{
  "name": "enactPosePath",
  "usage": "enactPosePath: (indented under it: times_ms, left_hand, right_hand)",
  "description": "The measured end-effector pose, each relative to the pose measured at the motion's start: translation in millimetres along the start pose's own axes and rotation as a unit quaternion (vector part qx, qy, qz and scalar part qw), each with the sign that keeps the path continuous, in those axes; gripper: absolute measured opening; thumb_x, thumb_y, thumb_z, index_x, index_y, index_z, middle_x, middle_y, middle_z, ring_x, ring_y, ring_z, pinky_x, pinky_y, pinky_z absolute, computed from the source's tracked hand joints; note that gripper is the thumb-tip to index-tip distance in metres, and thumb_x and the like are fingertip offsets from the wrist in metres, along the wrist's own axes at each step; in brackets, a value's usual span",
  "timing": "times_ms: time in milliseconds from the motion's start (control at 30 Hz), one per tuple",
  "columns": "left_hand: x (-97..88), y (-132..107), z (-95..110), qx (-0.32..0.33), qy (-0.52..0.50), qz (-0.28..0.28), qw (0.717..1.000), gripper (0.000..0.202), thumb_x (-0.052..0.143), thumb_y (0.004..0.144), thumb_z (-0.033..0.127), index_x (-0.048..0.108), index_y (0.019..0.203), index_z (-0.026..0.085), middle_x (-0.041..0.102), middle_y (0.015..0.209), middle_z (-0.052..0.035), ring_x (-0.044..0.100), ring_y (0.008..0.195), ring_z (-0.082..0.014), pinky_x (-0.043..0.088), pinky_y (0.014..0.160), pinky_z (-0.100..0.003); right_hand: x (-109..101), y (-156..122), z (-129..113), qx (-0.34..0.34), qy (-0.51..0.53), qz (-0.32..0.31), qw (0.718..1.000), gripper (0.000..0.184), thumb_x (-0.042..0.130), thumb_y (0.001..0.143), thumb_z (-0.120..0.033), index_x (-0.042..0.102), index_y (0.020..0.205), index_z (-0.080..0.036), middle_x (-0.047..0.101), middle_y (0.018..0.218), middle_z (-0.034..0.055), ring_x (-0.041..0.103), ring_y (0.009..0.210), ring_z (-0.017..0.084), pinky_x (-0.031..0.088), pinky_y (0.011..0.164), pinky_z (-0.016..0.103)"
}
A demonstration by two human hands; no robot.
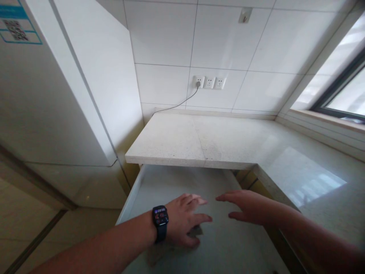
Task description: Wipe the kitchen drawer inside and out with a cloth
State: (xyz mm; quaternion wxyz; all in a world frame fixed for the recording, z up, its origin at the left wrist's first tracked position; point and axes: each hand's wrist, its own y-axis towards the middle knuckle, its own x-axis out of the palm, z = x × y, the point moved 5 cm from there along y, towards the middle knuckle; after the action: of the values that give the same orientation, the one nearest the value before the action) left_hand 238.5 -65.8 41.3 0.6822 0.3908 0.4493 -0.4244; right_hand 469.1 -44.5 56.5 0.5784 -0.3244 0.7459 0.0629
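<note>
A pulled-out white drawer [182, 179] lies below me, under the edge of the countertop. My left hand [182, 219], with a black smartwatch [160, 219] on its wrist, is over the drawer, fingers spread. Under its palm, between index finger and thumb, shows a small greyish-brown thing [196, 230]; most of it is hidden and I cannot tell its kind. My right hand [251, 207] reaches in from the right above the drawer, thumb and fingers apart, holding nothing. A gap separates the fingertips of the two hands.
A pale stone countertop [171, 137] runs above the drawer and turns along the right side. A tall white cabinet or fridge [94, 76] stands left. On the tiled wall, a grey cord [176, 105] is plugged into the sockets [209, 82]. A window [348, 87] is at right.
</note>
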Motion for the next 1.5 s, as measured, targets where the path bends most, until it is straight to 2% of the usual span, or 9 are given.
enactPosePath:
  times_ms: [100, 233, 400, 567, 700, 867, 1067, 1300, 1500]
  left_hand:
    - [41.3, -18, -21, -0.067, -0.045, -0.117, 0.99, 0.091, 0.064, 0.073, 0.074, 0.037, 0.151, 0.035, 0.021, 0.163, -0.0168, 0.024, 0.145, -0.045, 0.022, 0.113, -0.069]
    - [73.9, -12, 0, -0.012, -0.066, -0.157, 0.985, 0.079, 0.06, 0.083, 0.063, 0.039, 0.15, 0.028, 0.028, 0.161, -0.0141, 0.024, 0.148, -0.0365, 0.013, 0.118, -0.064]
    - [56.3, -6, 10, -0.012, -0.057, -0.16, 0.985, 0.084, 0.061, 0.08, 0.064, 0.033, 0.153, 0.033, 0.024, 0.163, -0.0118, 0.018, 0.149, -0.0368, 0.003, 0.119, -0.064]
    - [33.9, -40, -19, -0.18, -0.014, -0.206, 0.962, 0.103, 0.074, 0.058, 0.07, 0.036, 0.149, 0.044, 0.024, 0.162, -0.0114, 0.022, 0.145, -0.0477, 0.019, 0.111, -0.074]
    - [43.3, -73, -26, -0.197, -0.007, -0.22, 0.955, 0.114, 0.084, 0.052, 0.049, 0.026, 0.149, 0.055, 0.031, 0.159, -0.0058, 0.033, 0.141, -0.045, 0.029, 0.11, -0.069]
    - [54.7, -85, -50, -0.18, 0.018, -0.195, 0.964, 0.132, 0.085, 0.04, 0.023, 0.021, 0.153, 0.049, 0.037, 0.151, -0.0091, 0.042, 0.133, -0.0418, 0.034, 0.11, -0.062]
    - [67.2, -49, -75, -0.162, 0.063, -0.118, 0.978, 0.119, 0.082, 0.049, 0.03, 0.025, 0.153, 0.043, 0.038, 0.148, -0.0122, 0.042, 0.129, -0.0393, 0.037, 0.107, -0.058]
    - [87.6, 26, -48, -0.121, 0.067, -0.081, 0.987, 0.113, 0.082, 0.052, 0.049, 0.027, 0.15, 0.047, 0.045, 0.141, -0.0105, 0.048, 0.119, -0.0373, 0.039, 0.101, -0.057]
    - [99.7, 50, -32, -0.115, 0.064, -0.059, 0.989, 0.109, 0.08, 0.055, 0.051, 0.026, 0.15, 0.048, 0.046, 0.14, -0.0099, 0.049, 0.116, -0.0374, 0.04, 0.097, -0.059]
  right_hand:
    - [-16, -20, 38, 0.041, -0.011, 0.063, 0.997, 0.043, 0.051, 0.094, -0.039, 0.061, 0.132, -0.025, 0.069, 0.125, 0.0101, 0.067, 0.108, 0.026, 0.05, 0.095, 0.038]
    - [-24, -25, 62, 0.049, -0.046, 0.093, 0.993, 0.037, 0.047, 0.094, -0.034, 0.066, 0.123, -0.023, 0.072, 0.112, 0.0102, 0.068, 0.099, 0.026, 0.05, 0.088, 0.037]
    - [-24, -22, 59, 0.028, -0.064, 0.084, 0.994, 0.034, 0.048, 0.093, -0.031, 0.067, 0.12, -0.022, 0.071, 0.113, 0.0102, 0.068, 0.101, 0.026, 0.049, 0.089, 0.037]
    - [-23, -23, 58, 0.034, -0.011, 0.063, 0.997, 0.033, 0.051, 0.093, -0.033, 0.068, 0.119, -0.023, 0.073, 0.109, 0.0084, 0.069, 0.098, 0.023, 0.049, 0.086, 0.032]
    - [-23, -22, 69, 0.056, 0.015, 0.06, 0.997, 0.033, 0.053, 0.091, -0.032, 0.068, 0.118, -0.023, 0.075, 0.105, 0.0079, 0.069, 0.095, 0.023, 0.049, 0.083, 0.03]
    - [-21, -20, 78, 0.071, 0.025, 0.061, 0.995, 0.034, 0.054, 0.09, -0.032, 0.067, 0.119, -0.023, 0.075, 0.104, 0.0082, 0.07, 0.094, 0.022, 0.05, 0.082, 0.029]
    - [-20, -18, 74, 0.068, 0.014, 0.052, 0.996, 0.035, 0.054, 0.089, -0.033, 0.067, 0.12, -0.022, 0.075, 0.105, 0.0084, 0.07, 0.095, 0.024, 0.05, 0.082, 0.031]
    - [-18, -17, 74, 0.068, 0.05, 0.038, 0.996, 0.035, 0.056, 0.088, -0.033, 0.068, 0.118, -0.02, 0.075, 0.104, 0.0097, 0.07, 0.092, 0.023, 0.051, 0.079, 0.03]
    - [-9, -17, 76, 0.069, 0.066, -0.005, 0.995, 0.038, 0.059, 0.086, -0.034, 0.068, 0.121, -0.021, 0.075, 0.104, 0.0092, 0.071, 0.09, 0.023, 0.052, 0.08, 0.03]
